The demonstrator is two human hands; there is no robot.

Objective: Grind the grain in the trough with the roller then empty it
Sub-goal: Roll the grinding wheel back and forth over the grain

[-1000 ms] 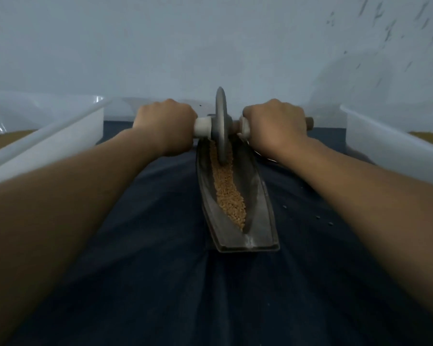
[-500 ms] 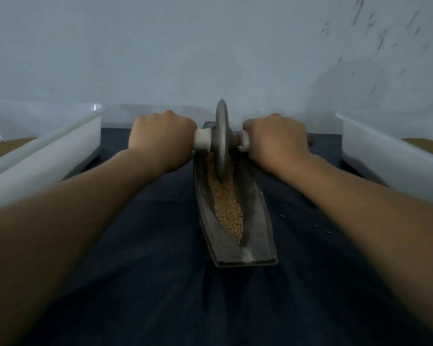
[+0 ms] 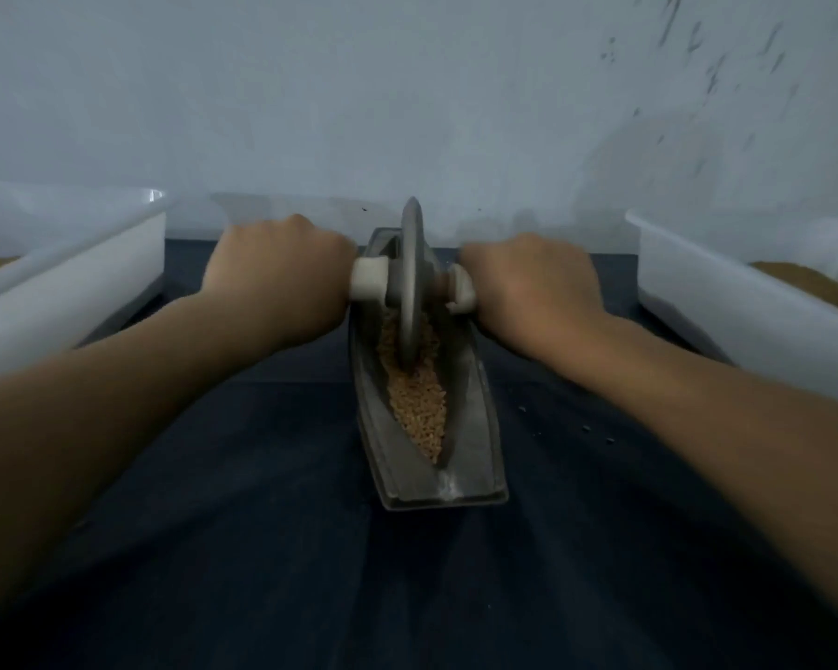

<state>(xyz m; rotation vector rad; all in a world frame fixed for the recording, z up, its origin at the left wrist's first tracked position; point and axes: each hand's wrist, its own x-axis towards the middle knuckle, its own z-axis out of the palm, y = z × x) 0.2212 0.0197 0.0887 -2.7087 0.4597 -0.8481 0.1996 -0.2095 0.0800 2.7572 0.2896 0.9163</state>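
A dark boat-shaped metal trough lies lengthwise on a dark cloth, holding tan grain along its groove. A grey disc roller stands on edge in the far half of the trough, its rim sunk in the grain. My left hand grips the roller's left handle, with a white collar showing beside it. The right handle is gripped by my right hand. Both handles are hidden inside my fists.
A white plastic bin stands at the left and another white bin at the right, each with tan grain inside. A pale wall rises right behind the trough. A few loose grains lie on the dark cloth.
Both hands have rolled the disc a little toward me along the trough, away from its far end. The grip on the handles is unchanged.
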